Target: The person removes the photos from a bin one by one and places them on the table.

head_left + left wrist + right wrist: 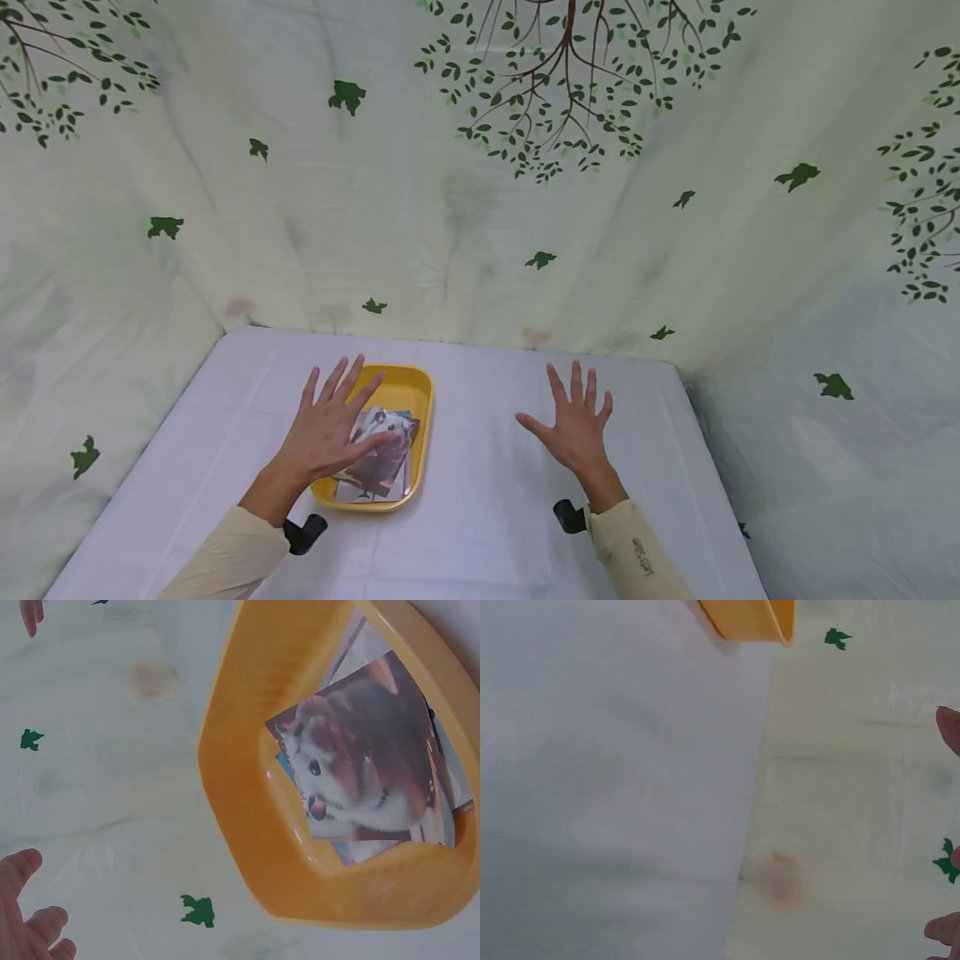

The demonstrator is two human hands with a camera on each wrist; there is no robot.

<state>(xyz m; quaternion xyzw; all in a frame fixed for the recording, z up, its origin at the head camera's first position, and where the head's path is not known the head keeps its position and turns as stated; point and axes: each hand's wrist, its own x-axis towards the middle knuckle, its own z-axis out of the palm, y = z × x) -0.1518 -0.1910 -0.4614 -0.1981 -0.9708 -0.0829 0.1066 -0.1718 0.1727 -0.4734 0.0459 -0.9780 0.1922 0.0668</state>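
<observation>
My left hand (326,429) is spread with straight fingers over the left side of a yellow plastic tray (422,467) and overlaps it in the head view. Inside the tray lies a loose pile of photo cards; the top photo (367,757) shows a white and brown furry animal with dark eyes. Other cards (452,769) stick out from under it, mostly hidden. Over the table to the right, my right hand (579,429) is also spread, its thumb pointing toward the tray. Neither hand holds anything.
A white cloth covers the table (480,533). Behind and on both sides hangs a pale curtain (450,225) printed with branches and green birds. Each wrist carries a black camera, one at the left cuff (305,534) and one at the right (570,517).
</observation>
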